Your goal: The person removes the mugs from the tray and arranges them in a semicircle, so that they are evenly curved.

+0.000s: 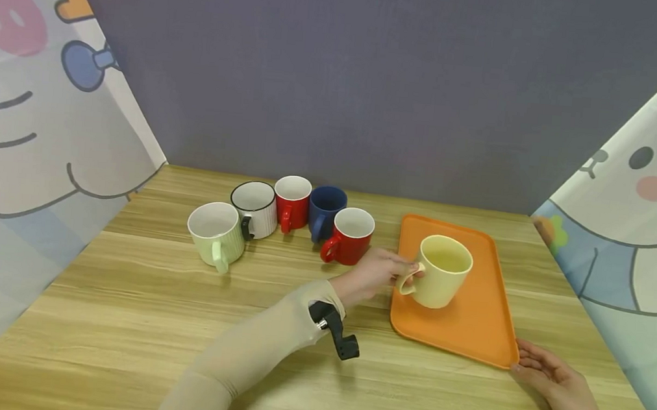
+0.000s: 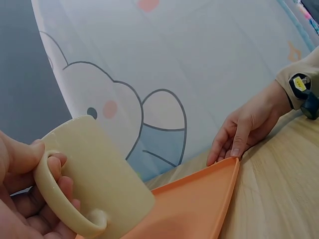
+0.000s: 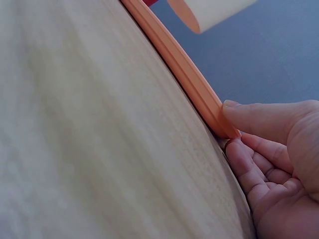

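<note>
My left hand (image 1: 374, 274) grips the handle of a pale yellow mug (image 1: 444, 279). The mug is upright over an orange tray (image 1: 481, 319); the right wrist view shows its base (image 3: 192, 17) raised above the tray's rim. In the left wrist view, fingers (image 2: 57, 169) pass through the handle and the thumb lies on top. At the tray's near right corner, my right hand (image 1: 561, 385) pinches the edge, thumb on the rim and fingers below it, partly hidden.
Left of the tray stand a light green mug (image 1: 217, 237), a white mug with a black rim (image 1: 260, 215), a red mug (image 1: 298, 212), a dark blue mug (image 1: 328, 211) and a nearer red mug (image 1: 354, 243). A grey wall (image 1: 362, 91) rises behind the wooden table (image 1: 119, 317).
</note>
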A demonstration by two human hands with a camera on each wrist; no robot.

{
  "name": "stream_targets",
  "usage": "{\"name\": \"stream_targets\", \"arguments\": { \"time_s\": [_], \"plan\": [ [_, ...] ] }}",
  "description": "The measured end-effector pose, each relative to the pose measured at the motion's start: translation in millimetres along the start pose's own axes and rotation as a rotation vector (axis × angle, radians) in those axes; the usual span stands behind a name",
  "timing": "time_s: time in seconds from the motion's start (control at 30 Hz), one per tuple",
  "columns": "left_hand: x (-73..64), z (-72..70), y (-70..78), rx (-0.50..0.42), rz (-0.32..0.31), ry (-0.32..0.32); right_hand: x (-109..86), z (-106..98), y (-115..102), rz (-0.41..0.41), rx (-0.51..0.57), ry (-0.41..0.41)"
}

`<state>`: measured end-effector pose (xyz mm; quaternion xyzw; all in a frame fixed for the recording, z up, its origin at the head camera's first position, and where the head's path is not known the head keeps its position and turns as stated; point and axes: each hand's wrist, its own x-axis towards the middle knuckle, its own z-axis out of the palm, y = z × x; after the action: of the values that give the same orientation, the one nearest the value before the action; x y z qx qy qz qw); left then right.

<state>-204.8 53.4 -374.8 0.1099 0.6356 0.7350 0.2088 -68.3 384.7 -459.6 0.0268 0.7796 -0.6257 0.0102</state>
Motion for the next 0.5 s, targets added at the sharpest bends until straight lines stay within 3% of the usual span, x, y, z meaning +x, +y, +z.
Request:
{"name": "stream_targets", "arguments": {
  "time_s": [0.5],
  "plan": [
    [-36.7,-33.7,-0.3,0.013,0.04,-0.044,-0.1,0,1,-0.024,-0.026,-0.006]
  ]
}}
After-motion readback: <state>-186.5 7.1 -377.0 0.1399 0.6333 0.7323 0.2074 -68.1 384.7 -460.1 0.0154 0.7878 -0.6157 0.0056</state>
